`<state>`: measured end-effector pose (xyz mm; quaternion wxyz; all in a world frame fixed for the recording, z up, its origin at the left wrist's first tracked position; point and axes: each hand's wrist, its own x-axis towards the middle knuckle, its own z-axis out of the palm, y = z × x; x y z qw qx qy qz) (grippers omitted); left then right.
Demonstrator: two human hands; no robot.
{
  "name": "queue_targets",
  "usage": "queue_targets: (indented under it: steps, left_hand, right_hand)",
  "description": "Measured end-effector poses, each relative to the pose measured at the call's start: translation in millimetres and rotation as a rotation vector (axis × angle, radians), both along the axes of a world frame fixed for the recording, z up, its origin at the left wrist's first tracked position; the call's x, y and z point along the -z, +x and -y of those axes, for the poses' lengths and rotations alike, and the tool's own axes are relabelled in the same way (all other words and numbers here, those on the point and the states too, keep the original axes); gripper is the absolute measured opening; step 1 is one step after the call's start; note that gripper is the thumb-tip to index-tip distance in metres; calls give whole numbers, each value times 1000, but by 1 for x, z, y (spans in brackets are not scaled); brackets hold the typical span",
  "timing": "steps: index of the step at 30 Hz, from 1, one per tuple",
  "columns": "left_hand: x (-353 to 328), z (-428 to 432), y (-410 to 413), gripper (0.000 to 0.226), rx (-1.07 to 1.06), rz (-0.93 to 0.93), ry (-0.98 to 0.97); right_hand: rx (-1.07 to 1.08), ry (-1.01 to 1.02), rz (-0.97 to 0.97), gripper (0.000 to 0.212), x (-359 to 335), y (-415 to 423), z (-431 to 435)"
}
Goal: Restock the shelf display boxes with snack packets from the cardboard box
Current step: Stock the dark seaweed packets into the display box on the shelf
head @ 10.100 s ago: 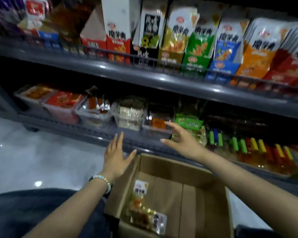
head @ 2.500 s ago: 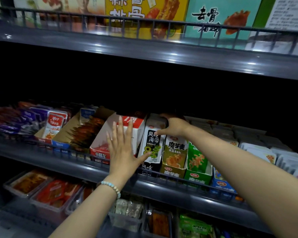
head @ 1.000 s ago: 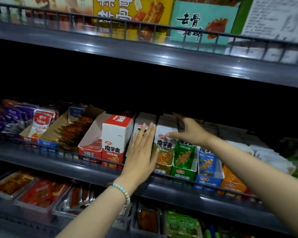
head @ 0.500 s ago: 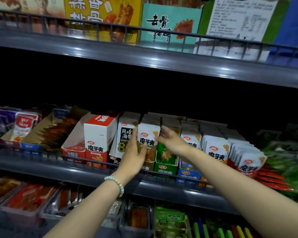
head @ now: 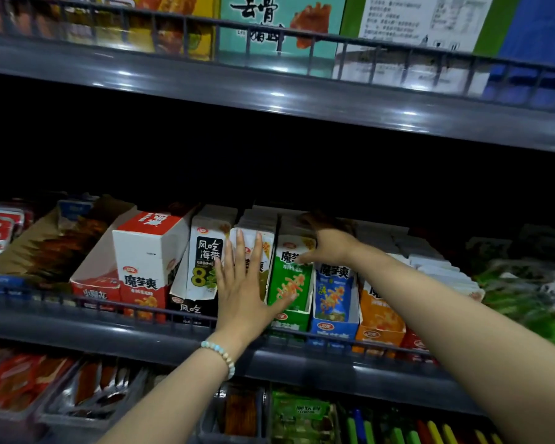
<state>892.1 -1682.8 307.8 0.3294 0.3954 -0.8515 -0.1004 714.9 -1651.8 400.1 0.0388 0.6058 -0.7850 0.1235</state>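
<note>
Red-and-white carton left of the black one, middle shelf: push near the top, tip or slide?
The red-and-white carton stands tall and narrow, so a high push probably tips it back rather than slides it. It looks like thin printed cardboard: likely light, stiff enough to hold shape. The wire rail in front should stop forward sliding.

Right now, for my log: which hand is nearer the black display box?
Left. Left hand overlaps the black display box; right hand is over the green box, farther right.

Colourful display boxes (head: 334,302) stand upright, side by side.
</note>
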Motion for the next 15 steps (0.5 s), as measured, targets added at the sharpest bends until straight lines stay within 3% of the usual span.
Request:
queue_targets:
  steps: [7,11,15]
  left_hand:
    - [2,2,-2,119,-44,26,-35]
    - [2,1,-1,118,-40,30,-27]
    - [0,-1,1,120,-22,34,-8]
  right_hand:
    - [-30,42,-193,97,1,8,3]
    - [8,103,-193,72,4,20,-6]
    - [4,48,-218,72,6,23,-9]
